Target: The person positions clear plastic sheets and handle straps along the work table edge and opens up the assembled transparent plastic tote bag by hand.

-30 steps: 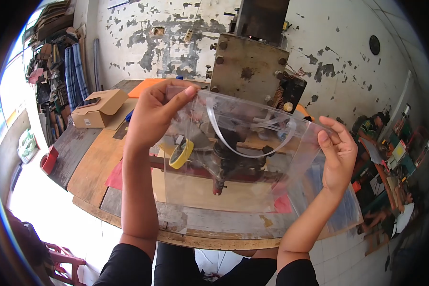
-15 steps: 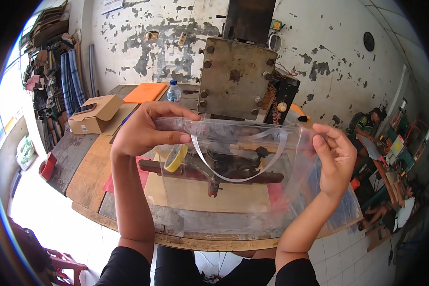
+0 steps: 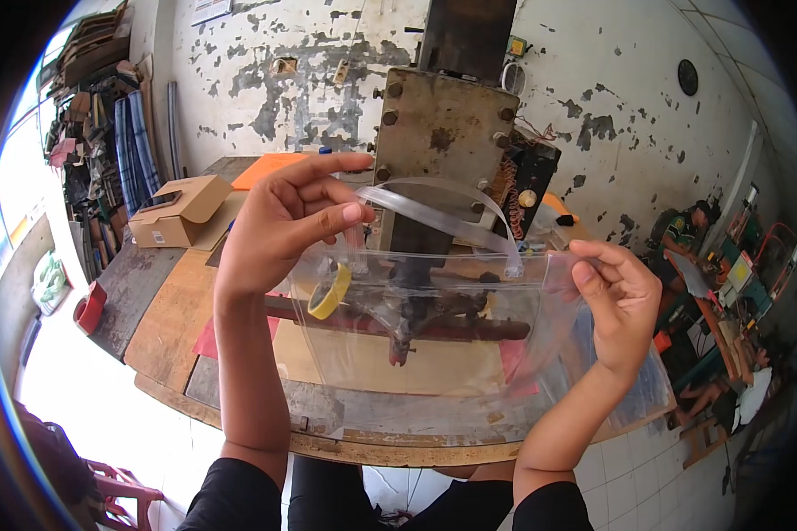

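Note:
A clear plastic bag (image 3: 416,354) hangs upright in front of me, its top edge level with my right hand. My left hand (image 3: 297,217) pinches the left end of the bag's clear strap handle (image 3: 443,217), thumb below and forefinger stretched out above. The handle stands up in a loop above the opening. At the top right corner, my right hand (image 3: 618,296) grips the bag between thumb and fingers. Through the plastic show a dark metal press part (image 3: 403,323) and a yellow tape roll (image 3: 329,292).
A large metal machine (image 3: 447,128) rises behind the bag. On the wooden table (image 3: 164,323) are an open cardboard box (image 3: 181,217) with a phone, a red tape roll (image 3: 89,308) and an orange sheet (image 3: 270,168). Another person (image 3: 682,232) sits at the far right.
The handle, hanging down over the bag before, now stands above its opening. My left hand has let go of the bag's top left corner and taken the handle; my right hand keeps its hold.

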The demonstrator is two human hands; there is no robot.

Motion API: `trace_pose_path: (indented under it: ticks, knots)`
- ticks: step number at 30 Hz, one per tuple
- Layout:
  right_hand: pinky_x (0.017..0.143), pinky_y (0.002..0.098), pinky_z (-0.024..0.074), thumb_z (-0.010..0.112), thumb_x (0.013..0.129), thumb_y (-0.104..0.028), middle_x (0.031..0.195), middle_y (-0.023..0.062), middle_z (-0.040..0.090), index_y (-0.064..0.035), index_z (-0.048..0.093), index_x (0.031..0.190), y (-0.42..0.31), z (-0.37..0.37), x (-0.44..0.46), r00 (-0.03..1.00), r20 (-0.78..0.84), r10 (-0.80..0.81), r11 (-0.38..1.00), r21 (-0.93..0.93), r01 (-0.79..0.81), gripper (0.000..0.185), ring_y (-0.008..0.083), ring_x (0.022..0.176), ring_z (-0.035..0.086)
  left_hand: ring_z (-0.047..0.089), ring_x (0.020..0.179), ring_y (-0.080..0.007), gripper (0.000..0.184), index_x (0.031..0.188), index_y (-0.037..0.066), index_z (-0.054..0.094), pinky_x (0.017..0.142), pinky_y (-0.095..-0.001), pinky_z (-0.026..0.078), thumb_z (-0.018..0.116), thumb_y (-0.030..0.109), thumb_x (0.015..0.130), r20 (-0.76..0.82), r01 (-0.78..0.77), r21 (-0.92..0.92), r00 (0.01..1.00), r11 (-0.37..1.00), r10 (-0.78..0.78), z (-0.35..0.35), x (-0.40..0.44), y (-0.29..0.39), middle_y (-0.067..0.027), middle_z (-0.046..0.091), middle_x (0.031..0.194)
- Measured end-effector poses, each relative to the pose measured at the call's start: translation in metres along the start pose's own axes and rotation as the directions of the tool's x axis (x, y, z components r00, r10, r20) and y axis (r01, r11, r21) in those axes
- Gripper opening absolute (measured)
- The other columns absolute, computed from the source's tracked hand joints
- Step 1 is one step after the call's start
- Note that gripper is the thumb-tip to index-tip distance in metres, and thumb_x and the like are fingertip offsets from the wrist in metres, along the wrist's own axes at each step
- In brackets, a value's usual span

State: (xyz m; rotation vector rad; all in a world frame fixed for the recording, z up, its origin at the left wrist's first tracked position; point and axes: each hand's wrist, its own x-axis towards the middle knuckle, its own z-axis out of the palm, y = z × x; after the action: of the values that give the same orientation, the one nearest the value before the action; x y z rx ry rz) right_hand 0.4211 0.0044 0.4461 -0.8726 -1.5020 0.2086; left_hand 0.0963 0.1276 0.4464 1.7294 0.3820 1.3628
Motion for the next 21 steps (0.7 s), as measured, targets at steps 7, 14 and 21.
trace_pose_path:
  ticks: [7,14,21]
  knots:
    - [0.070,0.0199,0.0494,0.072,0.092,-0.001,0.101,0.0100,0.075,0.0059,0.071,0.111,-0.001,0.003,0.001,1.000,-0.007,0.019,1.000,-0.009,-0.019,0.020,0.0072,0.084,0.065,0.069,0.077,-0.0099,0.027,0.117,0.002,0.067,0.067,-0.0230,0.050,0.073,0.016,0.094,-0.009,0.042,0.061,0.999,0.997,-0.042,-0.008,0.000,-0.003,-0.0038,0.072,0.088]
    - [0.067,0.0216,0.0511,0.072,0.092,-0.001,0.099,0.0090,0.074,0.0054,0.072,0.110,0.001,0.003,0.001,0.999,0.015,0.035,0.998,0.045,-0.036,0.018,0.0071,0.080,0.064,0.065,0.075,-0.0052,0.020,0.112,0.007,0.067,0.064,-0.0207,0.046,0.067,0.020,0.097,-0.113,0.242,0.141,0.967,0.960,-0.227,-0.006,-0.001,0.005,0.0004,0.069,0.085]
    - [0.060,0.0223,0.0498,0.073,0.093,-0.011,0.090,0.0104,0.075,0.0041,0.069,0.108,0.013,0.003,0.005,1.000,0.005,-0.011,0.997,0.078,0.011,0.021,0.0088,0.069,0.064,0.060,0.072,-0.0036,0.014,0.109,0.009,0.065,0.065,-0.0211,0.047,0.063,0.017,0.097,-0.034,0.273,-0.036,0.961,0.961,-0.274,-0.014,0.000,-0.004,0.0031,0.062,0.080]
